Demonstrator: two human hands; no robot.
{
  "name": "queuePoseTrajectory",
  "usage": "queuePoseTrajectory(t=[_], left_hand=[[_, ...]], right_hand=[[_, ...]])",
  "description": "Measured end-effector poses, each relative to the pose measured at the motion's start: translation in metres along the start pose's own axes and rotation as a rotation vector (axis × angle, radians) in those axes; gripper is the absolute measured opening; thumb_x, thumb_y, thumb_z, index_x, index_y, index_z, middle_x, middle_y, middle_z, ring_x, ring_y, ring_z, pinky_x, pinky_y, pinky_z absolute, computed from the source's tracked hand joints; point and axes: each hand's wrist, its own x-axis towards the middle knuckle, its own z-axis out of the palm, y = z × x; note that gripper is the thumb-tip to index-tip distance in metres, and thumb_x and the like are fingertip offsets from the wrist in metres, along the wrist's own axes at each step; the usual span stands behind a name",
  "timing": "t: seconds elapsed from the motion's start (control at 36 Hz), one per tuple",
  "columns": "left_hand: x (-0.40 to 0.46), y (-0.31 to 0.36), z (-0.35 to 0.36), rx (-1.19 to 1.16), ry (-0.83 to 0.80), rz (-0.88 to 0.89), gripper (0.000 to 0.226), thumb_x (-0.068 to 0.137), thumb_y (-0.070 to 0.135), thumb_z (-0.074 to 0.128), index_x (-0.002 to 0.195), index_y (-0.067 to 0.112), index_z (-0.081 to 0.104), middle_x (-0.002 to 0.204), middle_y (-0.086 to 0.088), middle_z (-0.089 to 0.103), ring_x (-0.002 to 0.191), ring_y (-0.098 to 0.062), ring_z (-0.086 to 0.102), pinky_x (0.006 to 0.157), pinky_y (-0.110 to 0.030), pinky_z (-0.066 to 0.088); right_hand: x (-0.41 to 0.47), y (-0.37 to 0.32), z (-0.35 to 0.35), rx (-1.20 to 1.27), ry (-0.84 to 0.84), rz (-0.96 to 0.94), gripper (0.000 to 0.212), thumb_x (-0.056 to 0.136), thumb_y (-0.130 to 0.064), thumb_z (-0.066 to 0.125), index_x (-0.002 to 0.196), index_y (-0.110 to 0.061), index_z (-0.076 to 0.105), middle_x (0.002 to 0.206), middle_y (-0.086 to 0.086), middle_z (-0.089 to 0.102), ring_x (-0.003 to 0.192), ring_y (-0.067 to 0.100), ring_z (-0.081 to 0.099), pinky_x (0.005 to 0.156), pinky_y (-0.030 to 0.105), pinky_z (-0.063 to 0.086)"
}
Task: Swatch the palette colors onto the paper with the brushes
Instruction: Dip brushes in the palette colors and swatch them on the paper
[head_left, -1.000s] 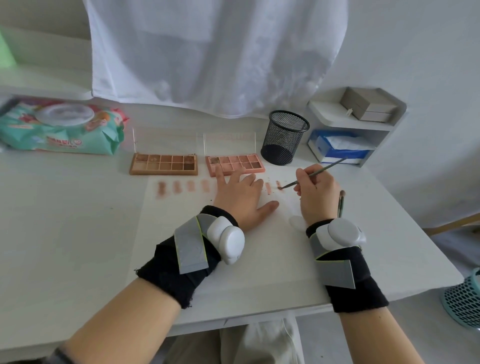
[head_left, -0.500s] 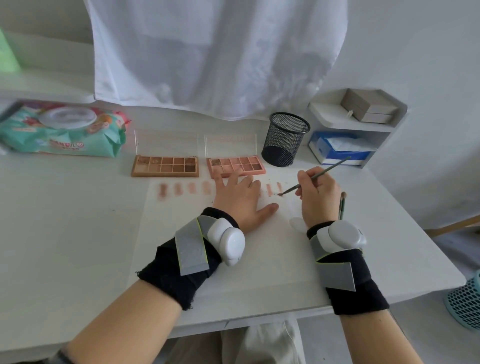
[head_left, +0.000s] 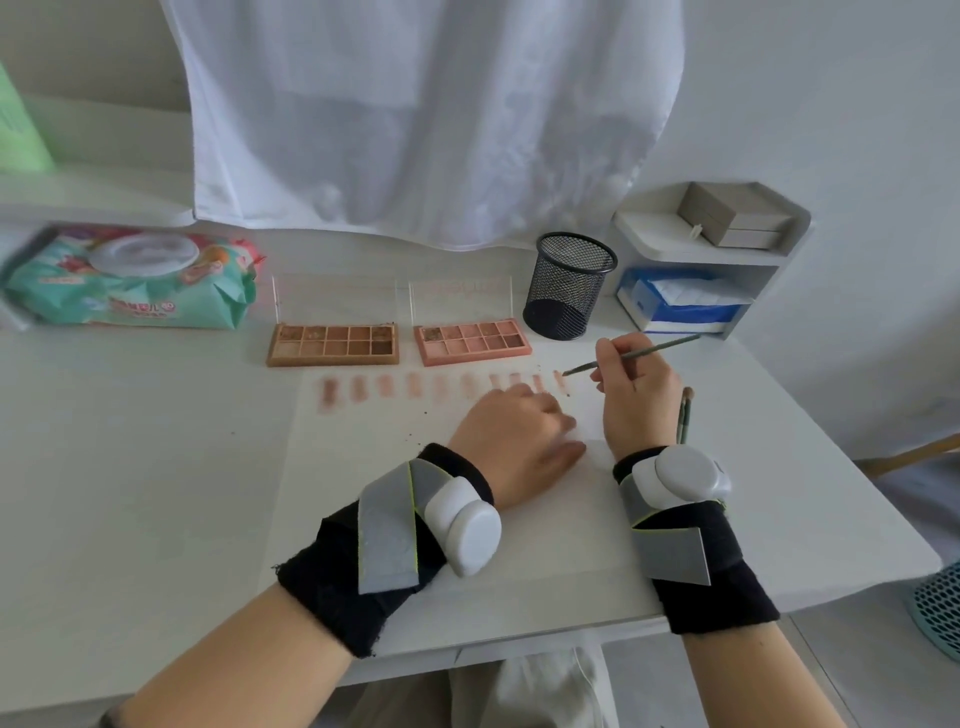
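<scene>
Peach and brown swatches (head_left: 447, 387) line the paper's (head_left: 441, 499) top edge, below our two open palettes (head_left: 332, 345); our right hand (head_left: 636, 397) pinches a thin brush (head_left: 631, 355), tip just beside the last swatch; our left hand (head_left: 511, 441) rests loosely curled on the paper, gripping nothing; a second brush (head_left: 684, 415) lies beside our right wrist.

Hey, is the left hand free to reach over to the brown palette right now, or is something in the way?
Probably yes. The left hand lies empty on the paper, and the brown palette sits open just beyond the swatches, with nothing standing between them.
</scene>
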Motion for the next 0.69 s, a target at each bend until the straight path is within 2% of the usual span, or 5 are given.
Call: queuePoseTrajectory(t=[0.11,0.19,0.28,0.58,0.69], left_hand=[[-0.006,0.009,0.009,-0.102,-0.065,0.104,0.067,0.085,0.051,0.019,0.108,0.009,0.066,0.115,-0.009,0.065,0.106,-0.032,0.057,0.088,-0.043,0.047],[-0.008,0.011,0.011,-0.113,-0.117,0.103,0.065,0.09,0.054,0.022,0.129,0.013,0.053,0.138,-0.005,0.05,0.129,-0.026,0.042,0.106,-0.042,0.034],[-0.01,0.009,0.012,-0.108,-0.171,0.08,0.054,0.097,0.048,0.032,0.142,0.017,0.039,0.151,-0.001,0.034,0.14,-0.021,0.025,0.114,-0.039,0.019],[-0.01,0.01,0.007,-0.1,-0.154,-0.008,0.051,0.098,0.046,0.035,0.142,0.02,0.038,0.153,-0.003,0.029,0.141,-0.021,0.022,0.114,-0.032,0.014],[-0.011,0.012,0.002,-0.051,-0.133,-0.046,0.049,0.099,0.045,0.033,0.141,0.02,0.039,0.152,-0.003,0.03,0.139,-0.023,0.023,0.11,-0.033,0.017]], right_hand=[[-0.001,0.002,0.0,-0.008,-0.046,-0.013,0.021,0.093,-0.024,0.053,0.081,-0.008,0.058,0.062,0.0,0.061,0.061,0.015,0.057,0.056,0.014,0.04],[-0.001,0.003,0.0,-0.018,-0.056,0.007,0.02,0.093,-0.024,0.053,0.08,-0.01,0.058,0.061,-0.005,0.059,0.059,0.009,0.056,0.056,0.012,0.039],[0.0,0.004,0.001,-0.029,-0.064,0.027,0.019,0.093,-0.023,0.053,0.079,-0.01,0.057,0.059,-0.005,0.058,0.057,0.008,0.055,0.057,0.015,0.04],[-0.001,0.002,0.0,-0.022,-0.03,0.025,0.02,0.094,-0.022,0.051,0.08,-0.008,0.056,0.058,-0.006,0.056,0.058,0.009,0.053,0.054,0.009,0.035],[0.0,0.003,0.001,-0.034,-0.067,0.054,0.021,0.093,-0.021,0.051,0.079,-0.006,0.057,0.061,0.005,0.059,0.062,0.021,0.056,0.062,0.027,0.044]])
